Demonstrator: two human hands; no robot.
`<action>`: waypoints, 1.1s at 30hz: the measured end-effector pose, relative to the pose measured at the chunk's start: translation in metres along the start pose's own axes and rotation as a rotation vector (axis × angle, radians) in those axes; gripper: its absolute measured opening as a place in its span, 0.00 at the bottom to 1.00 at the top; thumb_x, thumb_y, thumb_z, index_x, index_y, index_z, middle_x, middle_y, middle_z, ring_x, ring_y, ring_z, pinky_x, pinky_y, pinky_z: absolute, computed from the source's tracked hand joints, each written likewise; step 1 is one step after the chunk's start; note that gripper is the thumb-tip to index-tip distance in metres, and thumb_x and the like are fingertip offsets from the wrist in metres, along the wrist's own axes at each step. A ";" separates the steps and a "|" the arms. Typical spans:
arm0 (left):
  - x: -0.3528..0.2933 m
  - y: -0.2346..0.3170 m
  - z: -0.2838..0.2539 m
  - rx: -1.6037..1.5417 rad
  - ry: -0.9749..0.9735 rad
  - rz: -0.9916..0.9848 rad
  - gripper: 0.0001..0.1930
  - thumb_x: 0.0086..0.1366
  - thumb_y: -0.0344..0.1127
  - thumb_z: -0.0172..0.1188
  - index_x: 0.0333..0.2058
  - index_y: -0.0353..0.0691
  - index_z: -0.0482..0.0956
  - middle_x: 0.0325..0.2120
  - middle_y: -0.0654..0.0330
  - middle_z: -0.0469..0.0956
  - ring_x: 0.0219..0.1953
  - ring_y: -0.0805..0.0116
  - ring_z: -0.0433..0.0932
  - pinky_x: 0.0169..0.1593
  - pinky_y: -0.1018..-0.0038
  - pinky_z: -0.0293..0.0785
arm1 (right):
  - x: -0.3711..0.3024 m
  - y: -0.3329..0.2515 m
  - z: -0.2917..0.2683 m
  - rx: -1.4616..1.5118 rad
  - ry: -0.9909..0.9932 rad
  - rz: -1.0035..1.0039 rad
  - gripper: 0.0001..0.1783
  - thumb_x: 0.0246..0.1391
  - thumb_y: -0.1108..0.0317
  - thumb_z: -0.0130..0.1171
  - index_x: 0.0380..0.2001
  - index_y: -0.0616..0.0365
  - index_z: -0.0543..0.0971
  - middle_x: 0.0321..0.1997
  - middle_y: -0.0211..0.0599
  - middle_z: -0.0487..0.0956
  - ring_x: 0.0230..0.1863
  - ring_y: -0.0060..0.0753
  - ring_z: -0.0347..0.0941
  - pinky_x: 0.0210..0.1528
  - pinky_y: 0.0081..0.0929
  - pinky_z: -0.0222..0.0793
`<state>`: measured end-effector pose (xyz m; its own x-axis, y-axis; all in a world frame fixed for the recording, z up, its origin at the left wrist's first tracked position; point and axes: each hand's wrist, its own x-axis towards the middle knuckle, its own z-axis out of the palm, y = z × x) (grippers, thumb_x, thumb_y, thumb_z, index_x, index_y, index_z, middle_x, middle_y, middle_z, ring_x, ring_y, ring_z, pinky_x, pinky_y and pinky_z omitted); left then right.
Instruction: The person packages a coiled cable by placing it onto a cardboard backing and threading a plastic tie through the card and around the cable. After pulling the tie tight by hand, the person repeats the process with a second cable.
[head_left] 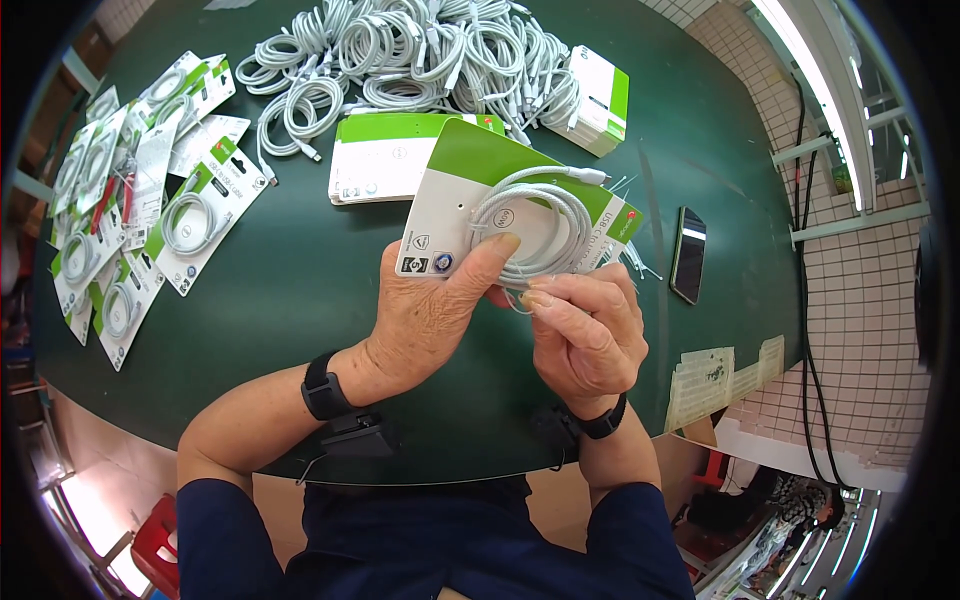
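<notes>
My left hand (415,325) grips a green and white packaging card (440,215), its thumb pressing a coiled white cable (575,222) against the front. The card is tilted, and the left fingers are mostly hidden behind it. At the card's lower edge, my right hand (595,335) is closed in a pinch on a thin, pale cable tie (514,302) that loops below the coil. One end of the cable, with its connector (588,174), lies across the top of the coil.
Loose coiled cables (400,45) are heaped at the back. Card stacks stand behind my hands (372,165) and farther right (600,100). Carded cables (205,215) spread over the left, with a red item (103,205) among them. Thin ties (645,265) and a phone (689,255) lie right.
</notes>
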<state>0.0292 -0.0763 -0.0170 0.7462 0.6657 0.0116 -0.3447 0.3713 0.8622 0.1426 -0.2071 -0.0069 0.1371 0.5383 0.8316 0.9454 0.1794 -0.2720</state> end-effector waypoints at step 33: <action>-0.004 -0.008 -0.010 0.088 -0.119 -0.005 0.11 0.72 0.30 0.68 0.48 0.30 0.84 0.36 0.59 0.86 0.31 0.74 0.84 0.33 0.78 0.82 | 0.012 -0.002 -0.010 0.004 -0.204 0.154 0.14 0.48 0.83 0.73 0.39 0.58 0.86 0.38 0.39 0.87 0.32 0.38 0.85 0.33 0.28 0.81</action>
<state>0.0234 -0.0751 -0.0288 0.8120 0.5803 0.0624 -0.2932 0.3131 0.9033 0.1449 -0.2091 0.0088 0.2171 0.7142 0.6654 0.9167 0.0850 -0.3903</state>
